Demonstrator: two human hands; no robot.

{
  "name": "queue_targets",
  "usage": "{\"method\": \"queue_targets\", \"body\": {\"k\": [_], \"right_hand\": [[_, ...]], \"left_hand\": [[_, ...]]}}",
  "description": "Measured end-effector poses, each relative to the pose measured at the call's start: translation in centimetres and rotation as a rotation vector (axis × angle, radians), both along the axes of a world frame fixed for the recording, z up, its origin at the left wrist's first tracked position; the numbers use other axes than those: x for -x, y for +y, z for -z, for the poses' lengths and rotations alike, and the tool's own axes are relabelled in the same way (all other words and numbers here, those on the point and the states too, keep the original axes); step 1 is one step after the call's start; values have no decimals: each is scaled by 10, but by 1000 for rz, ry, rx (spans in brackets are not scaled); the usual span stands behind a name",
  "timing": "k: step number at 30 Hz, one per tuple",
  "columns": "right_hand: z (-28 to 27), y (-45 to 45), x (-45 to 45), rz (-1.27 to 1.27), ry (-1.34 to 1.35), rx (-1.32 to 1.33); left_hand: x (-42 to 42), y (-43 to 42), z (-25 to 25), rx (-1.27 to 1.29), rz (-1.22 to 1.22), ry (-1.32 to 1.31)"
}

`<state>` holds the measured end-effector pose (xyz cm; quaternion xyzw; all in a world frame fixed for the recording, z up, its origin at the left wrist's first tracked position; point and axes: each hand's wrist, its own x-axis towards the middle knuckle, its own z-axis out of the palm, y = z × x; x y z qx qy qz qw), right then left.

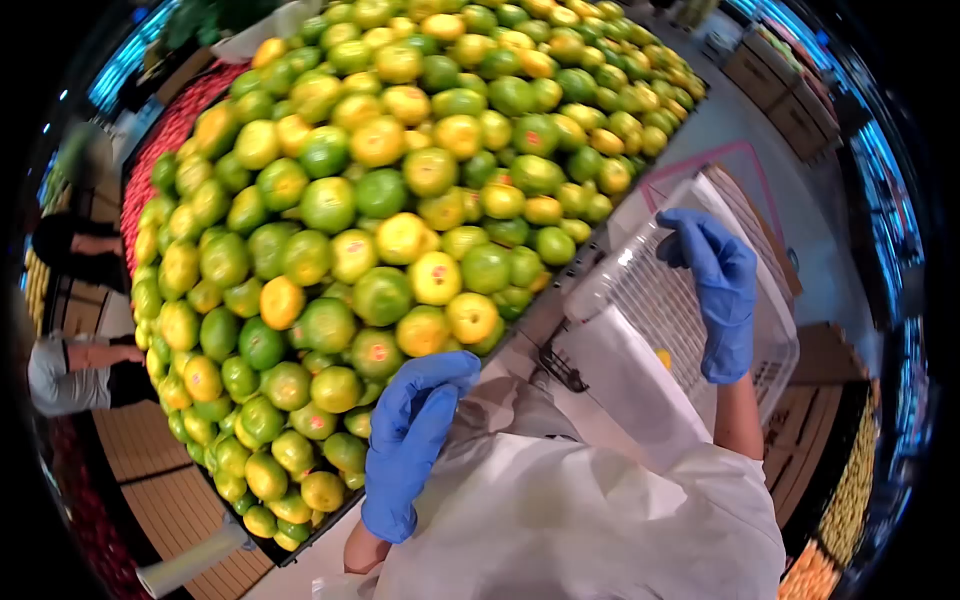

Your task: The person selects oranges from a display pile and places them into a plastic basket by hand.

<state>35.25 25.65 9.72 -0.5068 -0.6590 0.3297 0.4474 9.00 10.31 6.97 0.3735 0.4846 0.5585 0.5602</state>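
My left hand (412,445), in a blue glove, is at the front edge of a big heap of green and yellow citrus fruit (380,295). Its fingers bend loosely to the right with the thumb a little apart, and no fruit shows in them. Over on the right, my gloved right hand (715,290) hovers above a stack of clear plastic trays (640,290). Its fingers are half bent and apart, with nothing visible between them. One small yellow-orange thing (664,357) shows by the trays.
A white perforated basket (775,370) stands at the right, beside a pink-framed cart (735,160). A black clip-like fitting (562,368) sits on the display edge. At lower left is a plastic roll (195,558). People (75,372) stand beyond the left side; cardboard boxes (780,90) are at upper right.
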Motion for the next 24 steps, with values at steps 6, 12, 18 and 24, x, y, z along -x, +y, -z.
{"method": "queue_targets", "body": {"k": [6,12,18,24], "right_hand": [[94,-44,-227,467,-188,327],[236,-100,-327,5,-812,581],[298,-129,-319,-345,-1067,1080],[308,-127,-321,-388,-1146,1035]], "left_hand": [[-118,63,56,197,303,-75],[-221,83,81,296,546,-8],[-278,93,90,327,657,16],[-310,105,103,427,697,36]]}}
